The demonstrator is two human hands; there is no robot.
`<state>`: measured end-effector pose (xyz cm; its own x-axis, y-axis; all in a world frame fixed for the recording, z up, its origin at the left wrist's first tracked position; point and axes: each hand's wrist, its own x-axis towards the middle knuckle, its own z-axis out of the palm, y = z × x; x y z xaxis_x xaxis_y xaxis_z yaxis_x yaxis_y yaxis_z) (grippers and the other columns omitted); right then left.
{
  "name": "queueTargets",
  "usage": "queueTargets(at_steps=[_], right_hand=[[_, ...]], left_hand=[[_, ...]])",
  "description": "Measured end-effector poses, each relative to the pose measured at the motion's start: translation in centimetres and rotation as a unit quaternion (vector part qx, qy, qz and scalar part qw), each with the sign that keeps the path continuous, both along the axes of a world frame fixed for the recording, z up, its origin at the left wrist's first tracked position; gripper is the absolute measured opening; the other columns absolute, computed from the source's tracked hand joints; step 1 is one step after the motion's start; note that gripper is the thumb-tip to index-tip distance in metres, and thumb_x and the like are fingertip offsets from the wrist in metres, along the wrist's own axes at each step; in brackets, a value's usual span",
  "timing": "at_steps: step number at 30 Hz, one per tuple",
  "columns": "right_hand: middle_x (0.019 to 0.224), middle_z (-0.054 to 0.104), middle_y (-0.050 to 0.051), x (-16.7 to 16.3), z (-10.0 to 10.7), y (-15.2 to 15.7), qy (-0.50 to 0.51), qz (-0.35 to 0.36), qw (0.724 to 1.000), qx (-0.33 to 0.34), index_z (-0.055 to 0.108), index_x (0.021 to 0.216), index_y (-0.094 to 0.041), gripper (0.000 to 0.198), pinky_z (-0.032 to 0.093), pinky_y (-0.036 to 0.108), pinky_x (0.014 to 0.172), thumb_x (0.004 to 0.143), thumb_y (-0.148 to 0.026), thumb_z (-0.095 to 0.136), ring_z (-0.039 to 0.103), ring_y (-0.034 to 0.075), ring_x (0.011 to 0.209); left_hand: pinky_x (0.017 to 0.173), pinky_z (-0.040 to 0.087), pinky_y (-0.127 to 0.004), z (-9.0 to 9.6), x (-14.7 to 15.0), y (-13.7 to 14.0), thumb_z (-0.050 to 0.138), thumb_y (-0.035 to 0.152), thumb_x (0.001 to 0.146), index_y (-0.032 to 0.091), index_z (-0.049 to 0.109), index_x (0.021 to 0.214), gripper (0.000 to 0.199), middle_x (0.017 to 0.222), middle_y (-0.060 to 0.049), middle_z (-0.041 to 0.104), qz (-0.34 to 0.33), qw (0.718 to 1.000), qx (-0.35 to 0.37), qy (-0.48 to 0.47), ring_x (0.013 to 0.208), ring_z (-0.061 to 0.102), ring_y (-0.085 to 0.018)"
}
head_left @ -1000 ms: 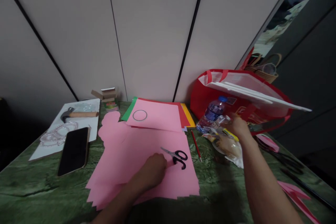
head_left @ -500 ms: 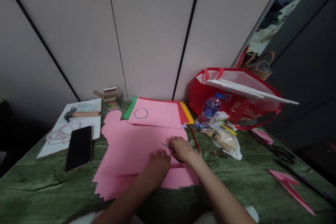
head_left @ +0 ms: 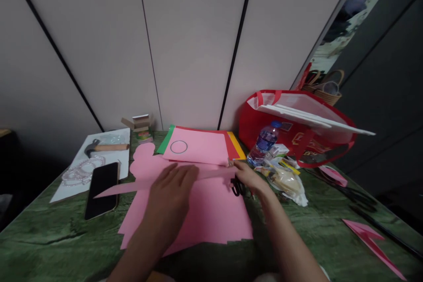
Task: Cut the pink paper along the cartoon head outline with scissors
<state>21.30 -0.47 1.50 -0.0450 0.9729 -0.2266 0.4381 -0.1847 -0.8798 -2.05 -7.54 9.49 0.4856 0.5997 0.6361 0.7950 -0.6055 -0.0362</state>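
A sheet of pink paper is lifted off the stack and seen nearly edge-on, its left corner pointing over the phone. My left hand grips it near the middle, with its fingers across the far side. At the right end my right hand is closed, holding scissors whose black handles hang below the fingers; it also touches the sheet's end. The blades are mostly hidden. Beneath both hands lies a stack of pink paper, with a scalloped pink cutout at its far left.
Behind lie coloured sheets, the top one bearing a dark ring. Left are a phone, a hammer and a small box. Right stand a water bottle and red bag, near a wrapped food packet and folded pink paper.
The pink sheet has been raised from the stack and turned nearly edge-on. My left hand has moved left and up with it; my right hand has shifted right with the scissors.
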Motion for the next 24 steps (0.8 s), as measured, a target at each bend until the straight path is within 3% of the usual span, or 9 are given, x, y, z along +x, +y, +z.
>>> queueTargets(at_steps=[2,4,8,12,15,18,21,24], right_hand=[[0.061,0.060,-0.001,0.2,0.3,-0.3,0.111,-0.022,0.994,-0.005,0.057,0.081,-0.016,0.017,0.048,0.022,0.046,0.083,-0.033,0.051,0.058,0.012,0.049],[0.055,0.058,-0.002,0.0,0.6,-0.6,0.204,-0.036,0.978,-0.016,0.055,0.071,-0.017,0.021,0.045,0.019,0.041,0.078,-0.036,0.057,0.054,0.010,0.042],[0.049,0.058,-0.002,-0.4,1.5,-1.1,0.319,-0.046,0.946,-0.037,0.048,0.059,-0.018,0.034,0.043,0.016,0.037,0.075,-0.046,0.062,0.050,0.008,0.038],[0.047,0.059,-0.001,-0.3,3.0,-1.7,0.416,-0.046,0.906,-0.060,0.045,0.057,-0.020,0.046,0.044,0.017,0.036,0.075,-0.061,0.056,0.056,0.011,0.042],[0.049,0.063,0.001,-0.2,3.8,-1.9,0.481,-0.109,0.868,-0.051,0.053,0.064,-0.019,0.046,0.046,0.020,0.036,0.075,-0.064,0.053,0.062,0.016,0.047],[0.048,0.065,0.000,0.0,3.6,-1.5,0.487,-0.178,0.855,-0.028,0.059,0.073,-0.019,0.036,0.049,0.023,0.037,0.076,-0.054,0.059,0.061,0.016,0.042],[0.047,0.065,-0.002,0.5,2.5,-0.9,0.480,-0.198,0.854,-0.036,0.059,0.074,-0.019,0.016,0.052,0.025,0.040,0.070,-0.030,0.070,0.062,0.017,0.041],[0.046,0.066,-0.001,1.0,1.4,-0.5,0.473,-0.205,0.855,-0.063,0.060,0.070,-0.019,0.010,0.055,0.030,0.046,0.066,-0.017,0.069,0.065,0.021,0.046]], left_hand=[[0.095,0.043,-0.035,0.9,-0.9,-0.3,0.040,-0.007,0.074,0.012,0.057,0.110,0.044,0.103,-0.010,0.070,0.004,0.990,0.113,-0.089,0.099,0.062,-0.019],[0.098,0.042,-0.034,1.4,-1.3,-0.6,0.043,-0.006,0.075,0.014,0.055,0.116,0.047,0.107,-0.010,0.069,0.022,0.975,0.170,-0.141,0.106,0.060,-0.018],[0.101,0.039,-0.047,1.6,-1.2,-1.1,0.043,-0.007,0.075,0.016,0.049,0.127,0.057,0.116,-0.012,0.065,0.002,0.969,0.200,-0.144,0.112,0.058,-0.022],[0.105,0.023,-0.060,0.7,-0.8,-1.0,0.046,0.000,0.079,0.014,0.048,0.128,0.051,0.119,-0.014,0.063,-0.053,0.972,0.209,-0.098,0.116,0.054,-0.027],[0.106,0.010,-0.064,-0.9,0.2,-0.2,0.041,0.002,0.083,0.012,0.048,0.126,0.044,0.118,-0.014,0.063,-0.132,0.975,0.167,-0.057,0.123,0.045,-0.029],[0.107,-0.001,-0.063,-2.7,1.6,0.7,0.039,0.002,0.086,0.012,0.045,0.127,0.043,0.125,-0.014,0.058,-0.234,0.971,0.039,-0.035,0.131,0.032,-0.028],[0.106,0.006,-0.066,-3.8,3.0,1.1,0.036,0.003,0.088,0.015,0.049,0.121,0.037,0.130,-0.016,0.054,-0.270,0.958,-0.090,-0.031,0.135,0.023,-0.028],[0.103,0.028,-0.057,-4.4,4.3,0.3,0.032,0.007,0.090,0.013,0.056,0.110,0.032,0.125,-0.019,0.057,-0.255,0.959,-0.120,0.029,0.130,0.037,-0.029]])
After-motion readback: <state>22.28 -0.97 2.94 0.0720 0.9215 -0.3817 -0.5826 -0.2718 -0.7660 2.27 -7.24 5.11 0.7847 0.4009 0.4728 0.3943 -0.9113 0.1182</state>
